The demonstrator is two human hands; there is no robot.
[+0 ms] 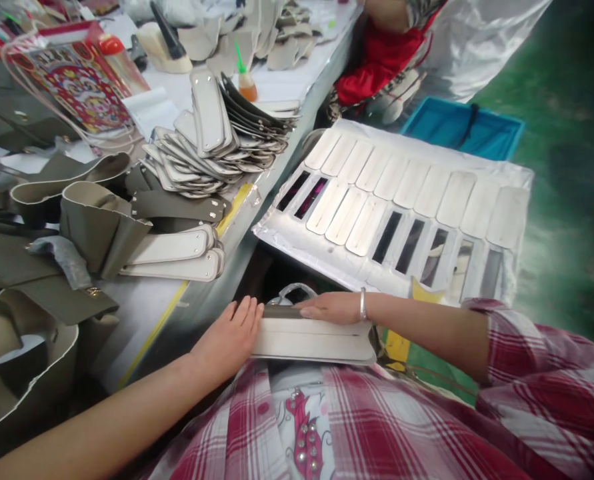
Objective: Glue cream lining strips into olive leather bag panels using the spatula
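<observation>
A stack of cream leather strips (pixel 317 340) lies across my lap, just above my red plaid shirt. My left hand (pixel 231 337) rests flat against the stack's left end, fingers stretched out. My right hand (pixel 331 308) lies palm down along the stack's top edge, fingers straight, a silver bangle on its wrist. Neither hand grips the strips; both press against them.
A slotted white board (pixel 477 277) holding rows of cream strips stands beyond my hands. To the left, the table (pixel 161 307) carries a fanned pile of strips (pixel 217 150), olive leather pieces (pixel 97 227) and glue bottles. Another person in red (pixel 381 60) sits at the back.
</observation>
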